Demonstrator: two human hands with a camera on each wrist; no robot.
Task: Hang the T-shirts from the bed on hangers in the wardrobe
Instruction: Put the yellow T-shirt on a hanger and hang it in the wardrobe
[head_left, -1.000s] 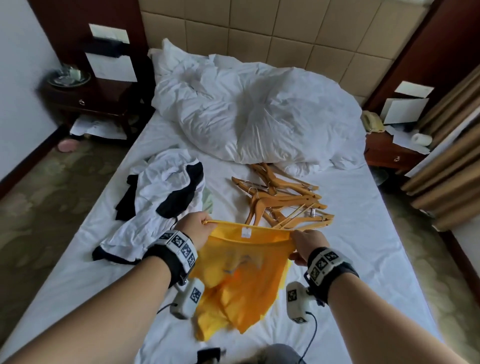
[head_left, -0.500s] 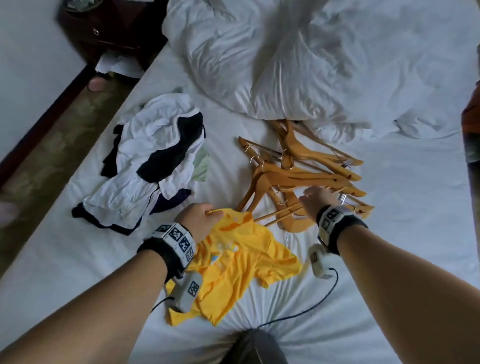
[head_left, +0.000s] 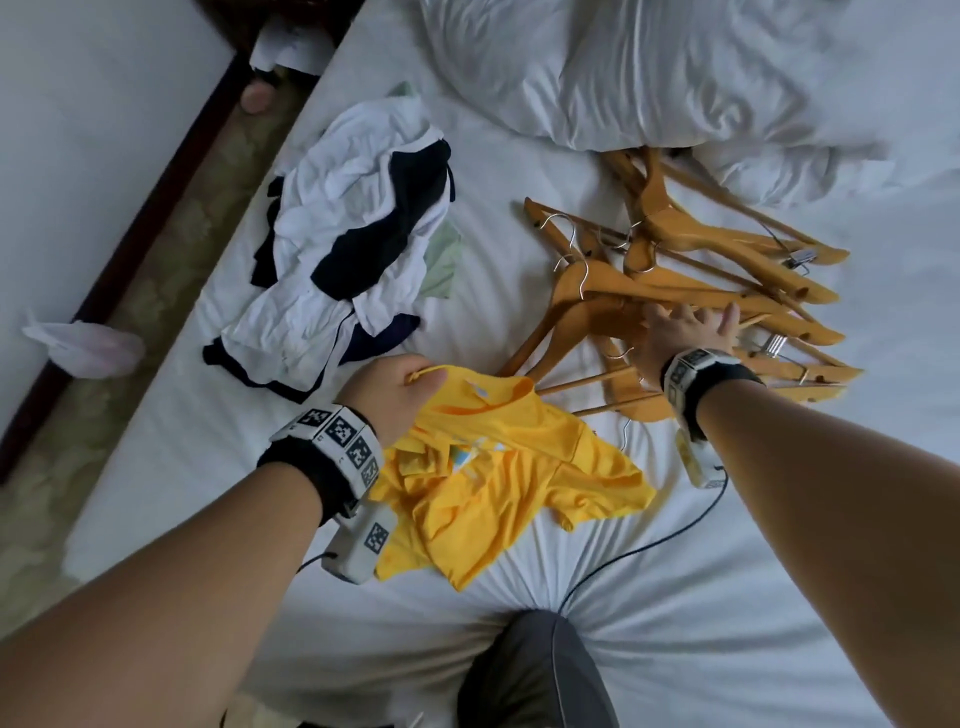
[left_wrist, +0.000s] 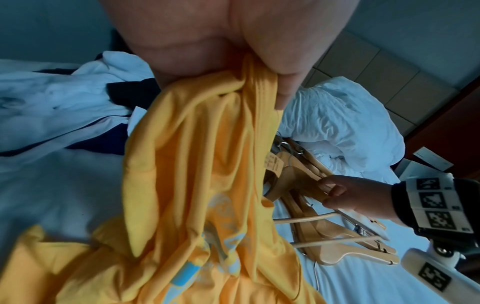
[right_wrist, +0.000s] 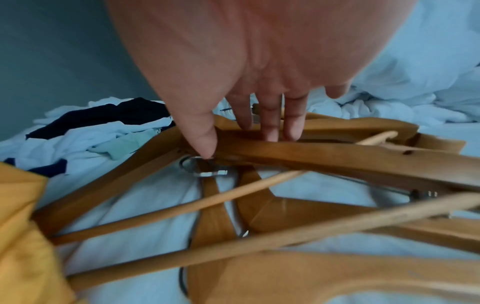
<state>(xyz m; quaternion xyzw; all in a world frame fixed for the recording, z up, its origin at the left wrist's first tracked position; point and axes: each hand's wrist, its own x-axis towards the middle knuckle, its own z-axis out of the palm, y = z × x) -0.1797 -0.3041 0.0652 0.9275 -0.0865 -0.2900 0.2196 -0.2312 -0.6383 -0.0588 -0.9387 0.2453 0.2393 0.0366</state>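
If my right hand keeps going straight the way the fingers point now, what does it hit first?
The right hand already has its fingertips on a wooden hanger atop the hanger pile; going on, it would likely press into that hanger first.

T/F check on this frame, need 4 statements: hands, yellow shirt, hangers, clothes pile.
1. The left hand grips the yellow T-shirt by its collar. True.
2. The right hand is lifting a hanger clear of the bed. False: its fingers rest on the wooden hangers, which lie in a heap on the bed sheet.
3. The yellow T-shirt already sits on a hanger. False: no hanger is inside it; it trails onto the sheet.
4. A pile of white and dark clothes lies left of the hangers. True.
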